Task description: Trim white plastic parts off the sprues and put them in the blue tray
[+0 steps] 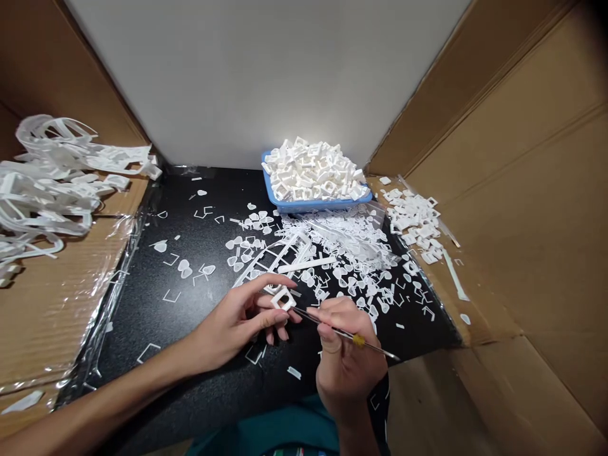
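My left hand (pixel 259 310) pinches a small white square plastic frame (pixel 284 299) between thumb and fingers, its opening facing up. A second white piece (pixel 272 289) shows partly behind it, mostly covered by the fingers. My right hand (pixel 344 339) is closed like a pen grip around a thin metal tool (pixel 387 353) with a yellow band (pixel 358 341) around its shaft. The narrow end of the tool points left and reaches the lower right side of the frame; whether it touches cannot be made out. White scraps lie on the black tabletop (pixel 190 329) around both hands.
A blue tray (pixel 327 206) heaped with white frames (pixel 316 168) stands at the back. Loose white frames (pixel 418 221) lie at the right on cardboard. Moulded white strips (pixel 52 183) pile up at the left. Cardboard walls (pixel 513 190) rise on both sides.
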`<state>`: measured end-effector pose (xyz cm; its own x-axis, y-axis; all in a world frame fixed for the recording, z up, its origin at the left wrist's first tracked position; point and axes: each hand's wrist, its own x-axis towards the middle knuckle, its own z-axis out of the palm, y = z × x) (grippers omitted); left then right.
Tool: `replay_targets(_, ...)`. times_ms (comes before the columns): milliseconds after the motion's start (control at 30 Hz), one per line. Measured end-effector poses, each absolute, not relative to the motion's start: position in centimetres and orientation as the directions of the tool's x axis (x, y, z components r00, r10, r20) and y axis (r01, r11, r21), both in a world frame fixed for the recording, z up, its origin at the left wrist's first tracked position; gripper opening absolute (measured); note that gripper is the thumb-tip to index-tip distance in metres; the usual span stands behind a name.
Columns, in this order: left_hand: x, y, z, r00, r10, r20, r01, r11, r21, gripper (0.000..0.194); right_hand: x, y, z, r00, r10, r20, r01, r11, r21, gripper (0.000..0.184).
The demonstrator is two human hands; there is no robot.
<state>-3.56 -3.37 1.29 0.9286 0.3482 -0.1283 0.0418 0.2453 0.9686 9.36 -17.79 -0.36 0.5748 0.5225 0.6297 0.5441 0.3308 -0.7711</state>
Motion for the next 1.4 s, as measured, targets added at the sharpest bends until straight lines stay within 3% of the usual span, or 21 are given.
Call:
replay_targets(233,-4.0,-3.4,0.5,0.896,0.437,-0.075,-0.028,0.224,0.974,0.028,9.2,-17.6,-0.8,0.593,0.597,0.54,0.461,0.298,-0.836,0.014)
replay_targets(433,-3.9,-3.3,0.5,0.907,0.406,-0.11,0.001,0.259,0.966,0.03,9.1,-17.7,-0.7,0.611,0.603,0.513,0.406,0.318,-0.857,0.015)
replay_targets(567,-3.8,-3.3,1.1,0.915,0.38,-0.136,0.038,0.256,0.966,0.034,9.0,-18.0,-0.6,0.611,0.617,0.496,0.432,0.265,-0.862,0.015)
replay_targets(833,-3.8,-3.2,0.9,0.929,0.353,-0.115,0.006,0.296,0.955,0.019,9.3,-18.3,0.3,0.57,0.636,0.52,0.478,0.258,-0.839,0.015)
replay_targets(1200,-3.9,-3.6,0.9,0.904,0.421,-0.074,0.001,0.169,0.986,0.013,9.1,-18.6,0.6,0.564,0.685,0.461,0.468,0.194,-0.862,0.016)
replay_targets(1400,-4.1,-3.5,0.9,0.894,0.441,-0.075,0.037,0.093,0.995,0.011,8.9,-18.6,1.0,0.5,0.7,0.51,0.564,0.184,-0.805,0.019)
